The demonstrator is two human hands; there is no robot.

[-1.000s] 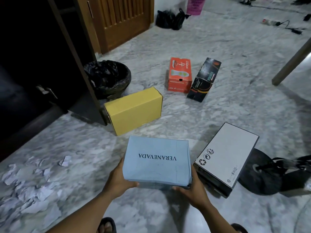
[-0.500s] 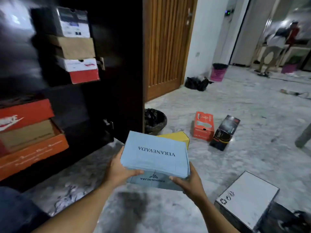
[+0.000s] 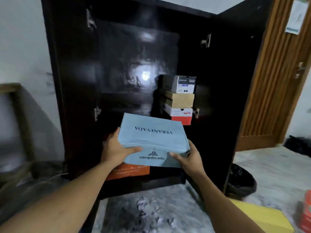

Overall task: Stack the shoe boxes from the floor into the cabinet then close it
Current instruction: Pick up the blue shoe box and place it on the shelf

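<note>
I hold a light blue shoe box [image 3: 153, 137] printed "VERANEVADA" in front of the open dark cabinet [image 3: 138, 64]. My left hand [image 3: 116, 148] grips its left side and my right hand [image 3: 186, 157] grips its right front corner. Beneath the blue box an orange box [image 3: 129, 171] sits low in the cabinet. Three boxes are stacked at the right inside: a grey one [image 3: 183, 84], a brown one [image 3: 180, 99] and a white-and-red one [image 3: 180, 115]. A yellow box [image 3: 264, 217] and an orange box [image 3: 306, 214] lie on the floor at the lower right.
The cabinet's right door [image 3: 239, 81] stands open, with a black-lined bin [image 3: 242, 182] just behind it. A wooden door [image 3: 276, 81] is at the right. Torn paper scraps [image 3: 151, 214] litter the marble floor before the cabinet. A wooden frame [image 3: 18, 118] leans at the left.
I lifted the blue box off the floor and turned left to face the cabinet. The box now hangs in front of the cabinet's opening, higher and farther from me.
</note>
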